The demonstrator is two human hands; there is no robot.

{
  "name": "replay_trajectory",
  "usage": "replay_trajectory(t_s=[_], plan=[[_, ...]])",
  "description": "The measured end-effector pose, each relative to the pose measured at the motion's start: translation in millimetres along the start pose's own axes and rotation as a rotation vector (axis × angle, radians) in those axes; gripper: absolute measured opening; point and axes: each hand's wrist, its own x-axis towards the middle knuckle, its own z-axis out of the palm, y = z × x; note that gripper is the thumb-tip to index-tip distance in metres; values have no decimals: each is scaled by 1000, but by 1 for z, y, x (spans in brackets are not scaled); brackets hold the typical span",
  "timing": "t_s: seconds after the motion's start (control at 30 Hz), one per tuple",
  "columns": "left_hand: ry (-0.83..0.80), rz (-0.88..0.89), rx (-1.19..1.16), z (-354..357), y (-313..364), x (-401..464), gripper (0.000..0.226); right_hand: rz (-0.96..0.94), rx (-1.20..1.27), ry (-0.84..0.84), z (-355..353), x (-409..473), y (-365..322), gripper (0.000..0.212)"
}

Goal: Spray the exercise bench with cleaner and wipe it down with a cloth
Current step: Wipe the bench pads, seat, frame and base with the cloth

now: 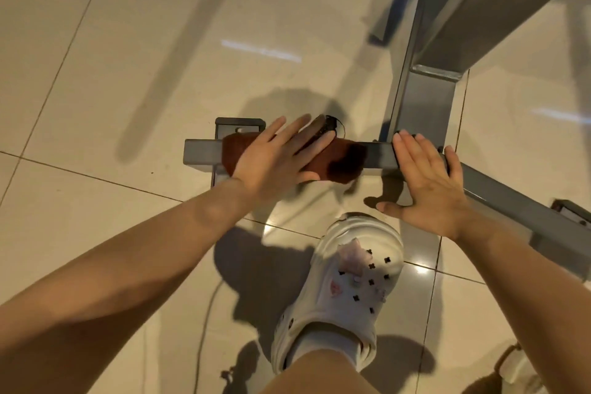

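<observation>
The left hand (275,157), fingers flat, presses the cloth (339,160) onto the bench's foot bar (377,155) near its left end; the right hand (425,182) rests flat beside. The cloth looks soft and limp, best pinned under the palm.

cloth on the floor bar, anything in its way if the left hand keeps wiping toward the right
Yes: the right hand rests flat on the same grey bar, just right of the brown cloth that the left hand presses down.

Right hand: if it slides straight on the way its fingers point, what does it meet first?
The right hand lies flat on the grey base bar, fingers pointing up-left. Probably the upright post just beyond its fingertips, though depth is unclear.
</observation>
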Motion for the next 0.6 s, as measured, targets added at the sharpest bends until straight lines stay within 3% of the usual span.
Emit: replay_trajectory(t_s=[0.2,0.27,0.4,0.5,0.6], plan=[[80,-197,-148,-4,41,38,72,-1,25,-23,-1,0,0,109],[100,-140,-168,-8,38,33,70,-10,39,-7,-2,-1,2,108],[77,235,58,0,-9,-19,62,-22,58,18,-1,0,3,112],[111,258,-71,5,-49,-38,61,-26,49,82,5,1,4,113],[6,140,-134,2,-57,-51,53,-56,75,102,5,-1,5,110]])
